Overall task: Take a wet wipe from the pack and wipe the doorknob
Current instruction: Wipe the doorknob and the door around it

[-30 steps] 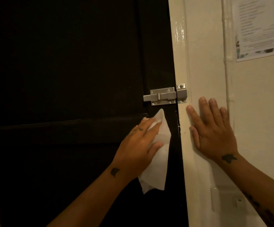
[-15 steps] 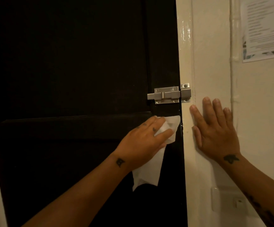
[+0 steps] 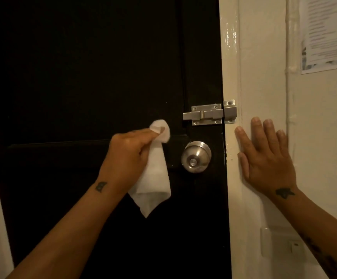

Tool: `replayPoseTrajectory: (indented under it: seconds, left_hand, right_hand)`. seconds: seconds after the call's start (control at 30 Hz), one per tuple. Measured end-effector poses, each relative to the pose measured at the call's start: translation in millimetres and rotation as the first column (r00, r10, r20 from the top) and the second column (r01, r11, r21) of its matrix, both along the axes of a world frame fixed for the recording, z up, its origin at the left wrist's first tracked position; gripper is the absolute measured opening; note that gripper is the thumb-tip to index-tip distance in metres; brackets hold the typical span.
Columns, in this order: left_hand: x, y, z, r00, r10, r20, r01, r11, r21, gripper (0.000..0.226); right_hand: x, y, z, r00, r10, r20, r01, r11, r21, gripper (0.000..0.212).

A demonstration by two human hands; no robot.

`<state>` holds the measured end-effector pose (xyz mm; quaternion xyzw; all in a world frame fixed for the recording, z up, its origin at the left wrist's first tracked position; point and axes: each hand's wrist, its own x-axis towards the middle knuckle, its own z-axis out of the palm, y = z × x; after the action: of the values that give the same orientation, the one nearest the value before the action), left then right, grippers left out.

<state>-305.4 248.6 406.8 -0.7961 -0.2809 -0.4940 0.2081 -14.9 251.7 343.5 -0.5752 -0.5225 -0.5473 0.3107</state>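
Note:
A round silver doorknob (image 3: 196, 157) sticks out of the black door (image 3: 83, 67) near its right edge. My left hand (image 3: 127, 158) holds a white wet wipe (image 3: 153, 178) just left of the knob, not touching it; the wipe hangs down from my fingers. My right hand (image 3: 268, 158) lies flat with fingers spread on the cream door frame (image 3: 232, 57), right of the knob. The wipe pack is not in view.
A silver slide bolt (image 3: 208, 114) sits above the knob, bridging door and frame. A printed paper sheet (image 3: 328, 33) is stuck on the cream wall at top right. A white wall switch plate (image 3: 280, 246) is low on the right.
My left hand has pulled the wipe leftward off the doorknob, which now shows uncovered. My right hand has stayed flat on the frame.

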Motion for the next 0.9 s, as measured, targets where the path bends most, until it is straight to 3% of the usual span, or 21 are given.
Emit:
replayPoseTrajectory:
  seconds: [0.1, 0.23, 0.3, 0.4, 0.5, 0.6, 0.67, 0.73, 0.83, 0.9]
  left_hand:
    - [14, -5, 1, 0.996, 0.086, -0.014, -0.086, 0.995, -0.041, 0.027]
    - [46, -4, -20, 0.998, -0.009, -0.064, -0.004, 0.978, -0.209, 0.034]
    - [58, -7, -40, 0.999, -0.033, 0.017, 0.036, 0.948, -0.315, 0.038]
    - [68, -15, -69, 0.969, -0.114, 0.219, 0.183, 0.927, -0.326, 0.041]
    - [72, -15, -80, 0.966, -0.131, 0.222, 0.2, 0.924, -0.325, 0.047]
    - [75, -11, -71, 0.951, -0.086, 0.297, 0.23, 0.84, -0.492, 0.035]
    - [79, -10, -76, 0.931, -0.048, 0.362, 0.235, 0.838, -0.493, 0.037]
    - [83, -18, -87, 0.921, -0.107, 0.375, 0.264, 0.879, -0.397, 0.04]
    - [86, -23, -99, 0.949, -0.131, 0.287, 0.244, 0.881, -0.405, 0.06]
    - [85, -17, -91, 0.935, -0.127, 0.332, 0.254, 0.892, -0.374, 0.055]
  right_hand:
    - [0, 0, 0, 1.0, 0.006, 0.002, -0.006, 1.0, 0.003, 0.057]
    - [-1, 0, -1, 1.0, 0.012, 0.007, -0.012, 1.0, 0.018, 0.057]
    - [-2, 1, -1, 1.0, 0.015, 0.006, -0.015, 0.999, 0.029, 0.056]
    - [-3, 0, 0, 1.0, 0.027, -0.004, -0.027, 0.999, 0.02, 0.057]
    - [-3, -1, 0, 1.0, 0.026, -0.009, -0.026, 1.0, 0.009, 0.057]
    - [-3, -1, 0, 1.0, 0.026, -0.012, -0.026, 1.0, 0.003, 0.057]
    - [-3, -2, 0, 0.999, 0.036, -0.02, -0.035, 0.999, 0.004, 0.057]
    - [-3, -2, 0, 0.999, 0.038, -0.025, -0.038, 0.999, 0.004, 0.057]
    - [-3, -1, 0, 0.998, 0.054, -0.043, -0.055, 0.998, -0.014, 0.057]
    - [-3, -2, 0, 0.998, 0.043, -0.034, -0.044, 0.999, -0.01, 0.057]
